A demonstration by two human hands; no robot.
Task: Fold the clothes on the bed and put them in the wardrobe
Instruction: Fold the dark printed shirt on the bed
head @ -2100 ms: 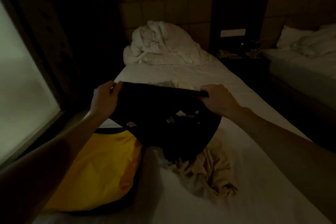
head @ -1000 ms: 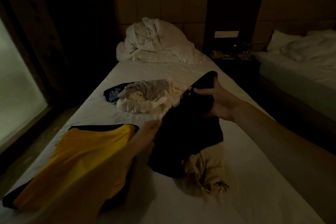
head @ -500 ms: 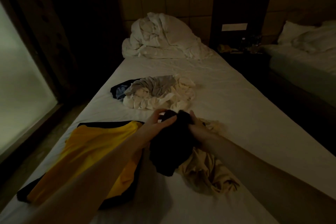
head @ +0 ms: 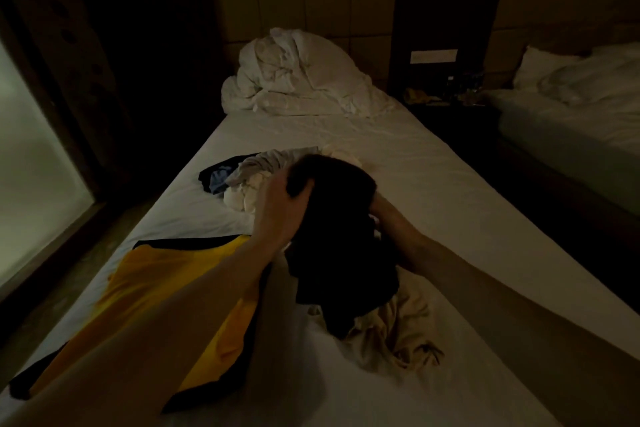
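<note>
Over the middle of the bed [head: 398,184] both hands held a black garment [head: 339,236] bunched up in the air, its lower end trailing down onto a crumpled beige garment [head: 398,333] lying on the sheet at about five o'clock from it. The left hand [head: 280,215] was curled round the top left of the dark cloth, the thumb hooked over a fold; the right hand [head: 388,218] gripped the opposite side, though most of its fingers were hidden behind the fabric, so how tightly they closed could not be told. At eight o'clock from the hands a yellow garment with dark trim [head: 166,305] lay spread fairly flat on the sheet. At eleven o'clock, farther up the bed, sat a tumbled pile of grey, cream and blue clothes [head: 249,177], and at twelve o'clock, against the headboard, a heaped white duvet [head: 294,76]. A second bed [head: 571,121] stood well apart at two o'clock. The step in hand looked like sorting out the black piece, finding its edges before folding. The next move probably called for shaking it open, laying it flat on a bare stretch of sheet and folding it there. No wardrobe was in view, so putting away seemed some way off, with several pieces unfolded.
</note>
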